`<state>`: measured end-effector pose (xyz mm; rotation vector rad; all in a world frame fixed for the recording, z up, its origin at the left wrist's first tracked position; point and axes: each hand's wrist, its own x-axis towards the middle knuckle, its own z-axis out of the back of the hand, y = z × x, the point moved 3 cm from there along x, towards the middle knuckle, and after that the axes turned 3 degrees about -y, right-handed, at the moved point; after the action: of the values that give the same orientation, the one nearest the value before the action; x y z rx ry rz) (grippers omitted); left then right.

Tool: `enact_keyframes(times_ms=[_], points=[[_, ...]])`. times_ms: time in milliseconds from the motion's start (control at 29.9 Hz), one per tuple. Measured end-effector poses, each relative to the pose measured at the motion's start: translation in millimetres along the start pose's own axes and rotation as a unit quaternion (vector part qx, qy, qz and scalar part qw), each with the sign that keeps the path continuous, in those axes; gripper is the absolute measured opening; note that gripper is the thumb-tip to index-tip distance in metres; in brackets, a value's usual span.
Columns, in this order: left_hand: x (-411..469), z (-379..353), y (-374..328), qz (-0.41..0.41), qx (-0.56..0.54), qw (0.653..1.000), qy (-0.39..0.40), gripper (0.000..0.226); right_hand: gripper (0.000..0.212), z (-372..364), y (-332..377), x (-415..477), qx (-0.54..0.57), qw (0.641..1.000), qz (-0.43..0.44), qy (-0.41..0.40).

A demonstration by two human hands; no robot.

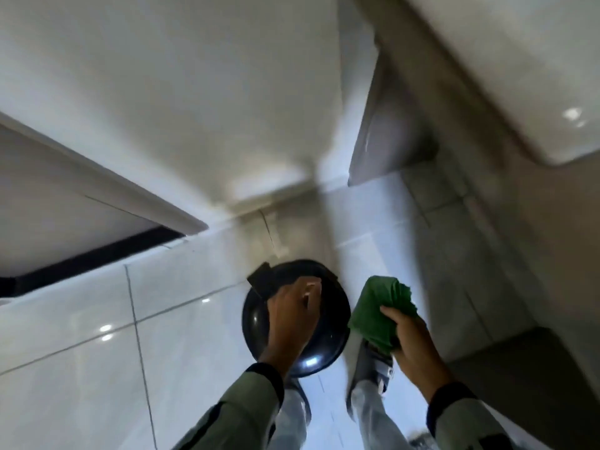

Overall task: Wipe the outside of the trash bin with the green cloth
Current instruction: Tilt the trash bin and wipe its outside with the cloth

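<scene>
- No readable text, numbers or signs anywhere in view; frame is motion-blurred.
- Only candidate: small white mark on the strap of the grey slide sandal point(373, 368), too blurred to read or name as a brand.
- Round glossy black trash bin point(259, 323): no label visible.
- Crumpled green cloth point(376, 306): no tag or print.
- Glossy white floor tiles point(81, 368): plain.

left hand point(293, 315) on bin point(259, 323), cloth point(378, 311) held
</scene>
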<state>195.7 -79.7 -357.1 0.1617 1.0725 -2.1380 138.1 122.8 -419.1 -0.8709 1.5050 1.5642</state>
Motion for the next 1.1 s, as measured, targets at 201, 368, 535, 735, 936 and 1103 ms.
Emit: enact_keyframes(times_ms=[201,368,535,735,936,1103], points=[[26.1,-157.1,94.0,-0.039,0.351,0.929,0.114,0.11,0.035,5.5,-64.4,137.9,-0.182,0.982,0.032,-0.041],[32.8,-202.2,111.4,-0.016,0.337,0.939,0.07,0.127,0.023,-3.6,-80.0,187.2,-0.263,0.964,0.028,-0.035],[31.7,-184.2,121.7,0.012,0.309,0.948,0.08,0.127,0.03,-8.3,-73.7,182.5,-0.307,0.951,0.038,-0.024],[53.5,-109.6,145.8,0.029,0.251,0.964,0.08,0.13,0.042,-44.6,-59.6,166.7,-0.358,0.929,0.094,0.003],[83.1,-7.5,192.0,0.034,0.174,0.98,0.085,0.151,0.058,-125.7,-63.5,174.2,-0.453,0.869,0.184,0.078],[101.5,38.4,223.8,0.036,0.174,0.962,0.206,0.153,0.064,-187.5,-76.2,222.6,-0.567,0.801,0.163,0.108]])
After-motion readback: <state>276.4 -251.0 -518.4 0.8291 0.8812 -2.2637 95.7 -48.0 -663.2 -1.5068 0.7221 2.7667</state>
